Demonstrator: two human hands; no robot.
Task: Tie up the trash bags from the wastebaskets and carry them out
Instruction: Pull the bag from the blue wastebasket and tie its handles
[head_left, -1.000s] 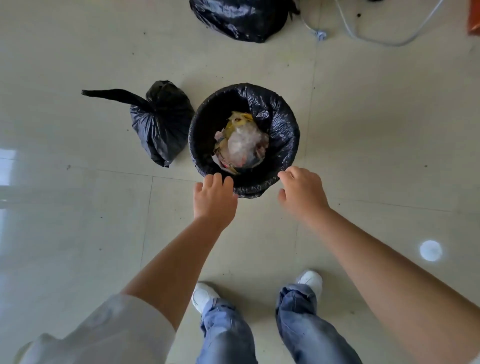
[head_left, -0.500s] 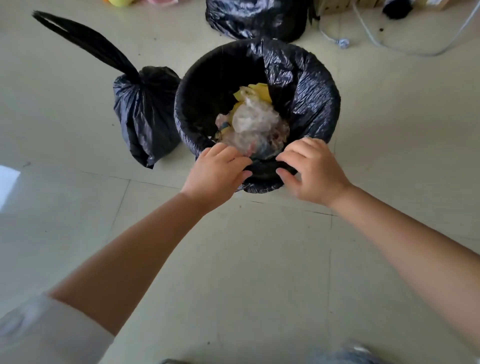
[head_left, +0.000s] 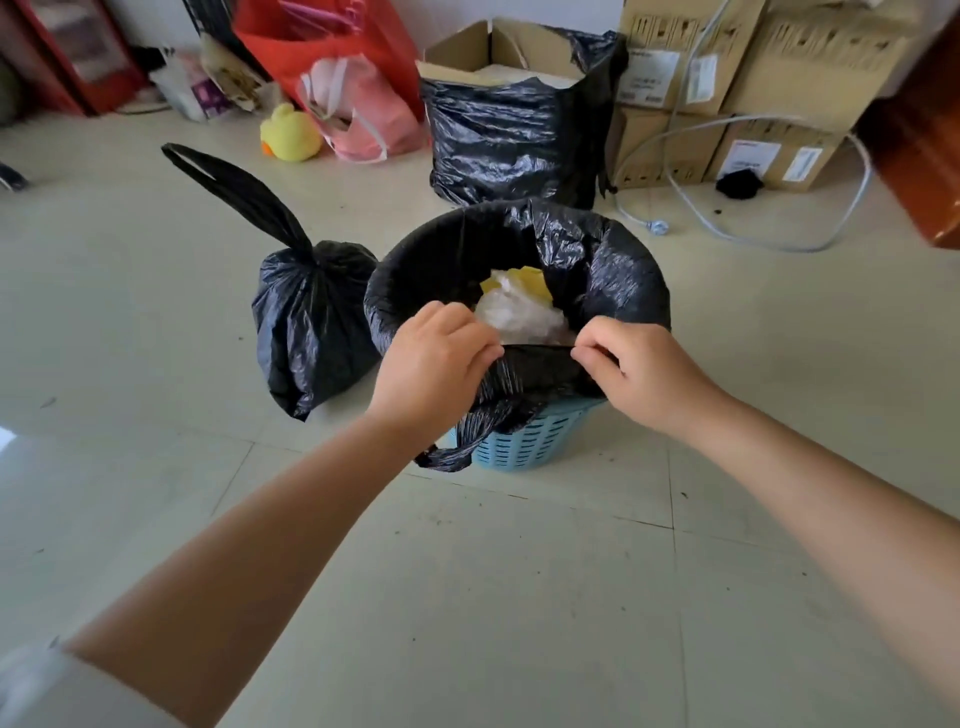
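Note:
A light blue slotted wastebasket (head_left: 535, 441) stands on the floor, lined with a black trash bag (head_left: 613, 270) folded over its rim. Clear plastic and yellow scraps (head_left: 519, 306) lie inside. My left hand (head_left: 431, 364) pinches the near edge of the bag on the left. My right hand (head_left: 639, 374) pinches the same edge on the right, and the edge is lifted off the rim between them. A tied black trash bag (head_left: 311, 332) with a long handle loop sits on the floor just left of the wastebasket.
Behind the wastebasket stands a large black bag (head_left: 509, 135) round an open cardboard box. Stacked cardboard boxes (head_left: 753, 93) and a grey cable (head_left: 753, 234) lie at the back right. A yellow plush duck (head_left: 291, 132), pink and red bags (head_left: 363, 104) sit at the back left.
My head has dropped lower and closer. Both hands went from reaching for the near rim to pinching the bag's edge and lifting it off the basket.

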